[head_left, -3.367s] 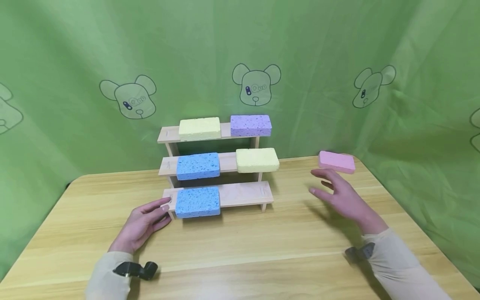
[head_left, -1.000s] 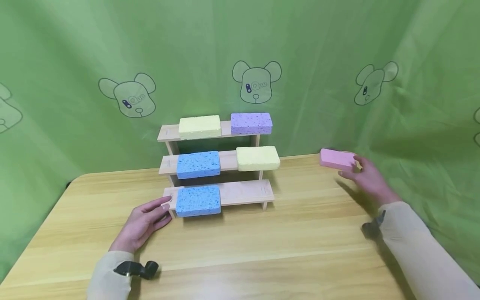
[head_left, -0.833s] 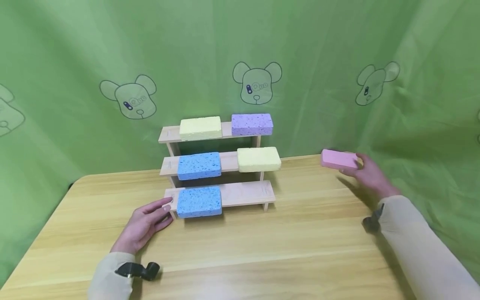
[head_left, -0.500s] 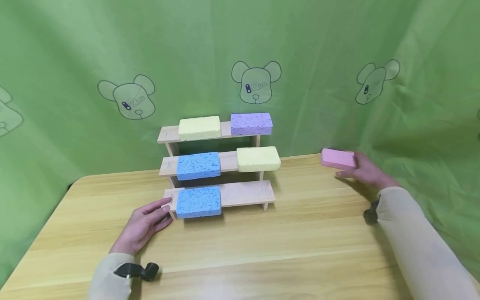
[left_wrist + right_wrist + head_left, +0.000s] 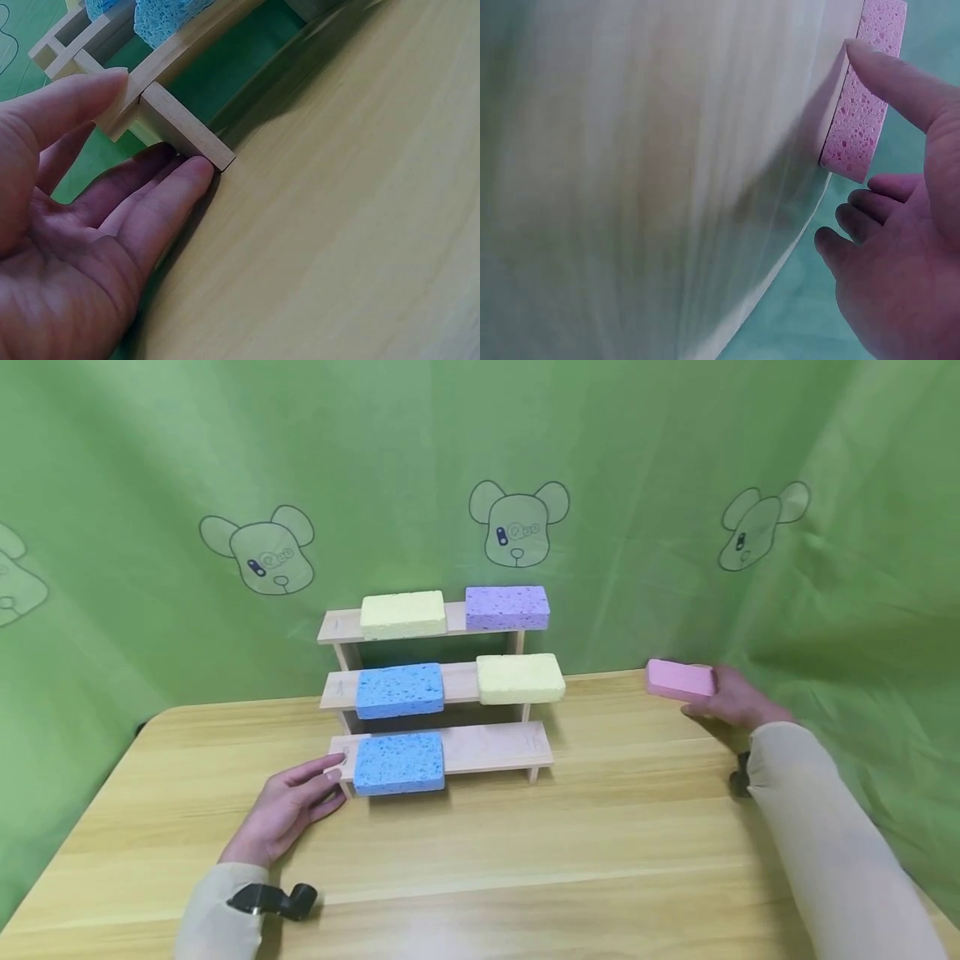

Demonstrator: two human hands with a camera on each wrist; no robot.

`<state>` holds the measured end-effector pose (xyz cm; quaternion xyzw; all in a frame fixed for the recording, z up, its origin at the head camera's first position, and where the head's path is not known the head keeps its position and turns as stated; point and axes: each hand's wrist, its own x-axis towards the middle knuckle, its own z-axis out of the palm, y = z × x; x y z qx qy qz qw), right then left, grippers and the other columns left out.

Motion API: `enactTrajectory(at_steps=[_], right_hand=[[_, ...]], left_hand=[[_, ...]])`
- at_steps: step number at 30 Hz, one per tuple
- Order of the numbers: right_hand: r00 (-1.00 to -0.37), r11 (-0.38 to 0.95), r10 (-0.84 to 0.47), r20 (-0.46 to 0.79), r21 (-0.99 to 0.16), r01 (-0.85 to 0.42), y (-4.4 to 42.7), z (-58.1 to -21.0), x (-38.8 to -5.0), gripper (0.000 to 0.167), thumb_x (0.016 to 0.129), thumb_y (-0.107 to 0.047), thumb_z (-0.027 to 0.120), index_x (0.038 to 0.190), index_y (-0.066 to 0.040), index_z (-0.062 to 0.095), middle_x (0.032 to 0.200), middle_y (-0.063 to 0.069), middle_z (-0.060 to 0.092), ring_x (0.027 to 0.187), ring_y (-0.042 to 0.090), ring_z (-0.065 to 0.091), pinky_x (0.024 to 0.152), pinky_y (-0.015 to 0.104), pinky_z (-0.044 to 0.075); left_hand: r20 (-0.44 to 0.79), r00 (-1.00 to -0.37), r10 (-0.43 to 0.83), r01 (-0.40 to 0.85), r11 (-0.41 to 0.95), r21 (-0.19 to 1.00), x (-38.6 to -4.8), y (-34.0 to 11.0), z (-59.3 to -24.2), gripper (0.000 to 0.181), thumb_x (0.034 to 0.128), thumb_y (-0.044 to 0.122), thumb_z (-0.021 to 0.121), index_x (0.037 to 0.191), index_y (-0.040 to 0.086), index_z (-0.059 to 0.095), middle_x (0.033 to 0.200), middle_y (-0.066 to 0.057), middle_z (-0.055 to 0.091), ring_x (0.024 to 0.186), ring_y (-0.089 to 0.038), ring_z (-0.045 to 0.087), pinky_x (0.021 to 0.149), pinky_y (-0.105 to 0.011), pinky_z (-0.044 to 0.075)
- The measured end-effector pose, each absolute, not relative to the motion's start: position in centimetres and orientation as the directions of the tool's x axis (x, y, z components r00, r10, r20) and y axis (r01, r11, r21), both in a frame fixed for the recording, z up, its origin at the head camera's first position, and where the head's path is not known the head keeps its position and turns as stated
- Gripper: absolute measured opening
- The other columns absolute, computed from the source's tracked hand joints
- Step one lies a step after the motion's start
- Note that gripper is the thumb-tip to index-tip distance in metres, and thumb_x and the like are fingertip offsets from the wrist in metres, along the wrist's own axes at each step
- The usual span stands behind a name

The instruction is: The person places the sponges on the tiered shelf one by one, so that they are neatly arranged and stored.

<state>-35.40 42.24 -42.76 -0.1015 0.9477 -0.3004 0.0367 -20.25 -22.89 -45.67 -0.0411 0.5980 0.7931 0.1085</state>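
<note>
A pink sponge (image 5: 678, 680) lies at the back right of the table, by its far edge. My right hand (image 5: 735, 700) holds the sponge's right end. In the right wrist view my thumb (image 5: 889, 79) lies across its near side; the other fingers curve toward its end and back, partly hidden. My left hand (image 5: 287, 810) grips the left end of a three-step wooden stand (image 5: 491, 745). In the left wrist view the thumb touches the lowest step's end and the fingertips (image 5: 199, 171) rest against its leg.
Top step: a pale yellow sponge (image 5: 403, 614) and a purple sponge (image 5: 507, 607). Middle: a blue sponge (image 5: 400, 689) and another yellow sponge (image 5: 520, 678). Lowest: a blue sponge (image 5: 399, 763) at left, bare wood at right. Green curtain (image 5: 615, 568) hangs behind the table (image 5: 525, 877).
My right hand has moved right and back from in front of the pink sponge to its right end, and its fingers have gone behind it. Sponge and left hand have stayed put.
</note>
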Motion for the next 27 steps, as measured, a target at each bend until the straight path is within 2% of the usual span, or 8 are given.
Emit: enactTrajectory(at_steps=[4, 13, 19, 21, 27], right_hand=[[-0.978, 0.806, -0.208, -0.021, -0.57, -0.159, 42.12, -42.61, -35.57, 0.068, 0.088, -0.013, 0.073, 0.128, 0.025, 0.032, 0.113, 0.039, 0.05, 0.097, 0.044, 0.054, 0.087, 0.054, 0.048], [-0.975, 0.836, -0.221, -0.007, -0.517, -0.185, 41.81, -42.28, -36.11, 0.059, 0.087, -0.007, 0.071, 0.124, 0.024, 0.038, 0.105, 0.035, 0.054, 0.092, 0.042, 0.054, 0.083, 0.055, 0.048], [-0.976, 0.865, -0.217, 0.008, -0.462, -0.196, 42.18, -42.26, -36.01, 0.073, 0.085, -0.017, 0.077, 0.125, 0.029, 0.036, 0.105, 0.039, 0.054, 0.091, 0.043, 0.054, 0.081, 0.054, 0.048], [-0.977, 0.865, -0.211, 0.01, -0.464, -0.191, 42.26, -42.34, -35.96, 0.076, 0.084, -0.02, 0.078, 0.126, 0.029, 0.037, 0.105, 0.038, 0.055, 0.091, 0.042, 0.054, 0.08, 0.05, 0.049], [-0.986, 0.844, -0.166, 0.024, -0.514, -0.154, 41.86, -42.15, -35.4, 0.071, 0.085, -0.025, 0.079, 0.123, 0.024, 0.045, 0.102, 0.03, 0.058, 0.087, 0.035, 0.054, 0.073, 0.036, 0.046]], left_hand=[[-0.192, -0.972, 0.133, -0.222, -0.259, 0.94, -20.25, -22.94, -45.59, 0.033, 0.0938, 0.004, 0.064, 0.127, 0.006, 0.065, 0.149, -0.023, 0.032, 0.112, -0.022, 0.061, 0.101, -0.041, 0.049], [-0.197, -0.972, 0.129, -0.226, -0.263, 0.938, -20.3, -23.04, -45.52, 0.034, 0.0934, 0.004, 0.064, 0.128, 0.005, 0.064, 0.149, -0.023, 0.031, 0.112, -0.023, 0.061, 0.101, -0.04, 0.049], [-0.196, -0.971, 0.134, -0.225, -0.26, 0.939, -20.32, -23.05, -45.49, 0.034, 0.0936, 0.004, 0.065, 0.128, 0.005, 0.063, 0.149, -0.023, 0.031, 0.112, -0.023, 0.061, 0.101, -0.04, 0.049], [-0.198, -0.971, 0.136, -0.227, -0.257, 0.939, -20.25, -23.07, -45.49, 0.034, 0.0936, 0.004, 0.065, 0.128, 0.005, 0.064, 0.149, -0.024, 0.031, 0.112, -0.023, 0.062, 0.101, -0.04, 0.049], [-0.198, -0.97, 0.139, -0.229, -0.259, 0.938, -20.14, -23.16, -45.52, 0.036, 0.0929, 0.004, 0.066, 0.128, 0.003, 0.063, 0.149, -0.025, 0.031, 0.112, -0.024, 0.062, 0.101, -0.041, 0.049]])
